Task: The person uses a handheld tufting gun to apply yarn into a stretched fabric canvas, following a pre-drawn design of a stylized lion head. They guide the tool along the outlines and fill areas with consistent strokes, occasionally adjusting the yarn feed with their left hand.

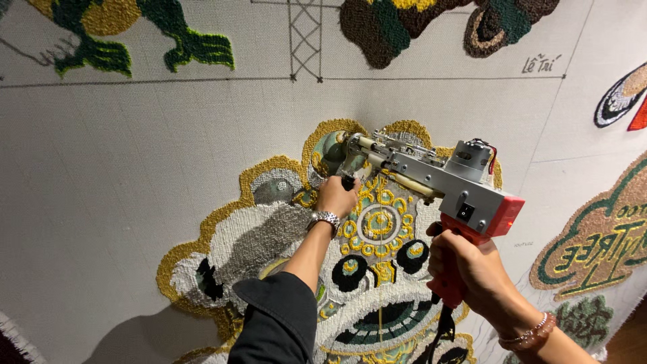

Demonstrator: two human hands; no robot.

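A grey and red tufting gun [431,178] is pressed nose-first against a stretched white backing cloth [121,162]. My left hand [336,197], with a metal watch on the wrist, is shut on the gun's black front handle. My right hand [472,266], wearing a bead bracelet, grips the red rear handle under the motor. The gun's tip sits on the upper part of a tufted lion-head design [269,229] in white, yellow, grey and dark green, near its gold border.
Other tufted pieces share the cloth: green and yellow shapes [114,34] at top left, a brown and green patch [438,20] at top centre, a brown and green lettered emblem [600,243] at right. A black cord [443,334] hangs below the gun.
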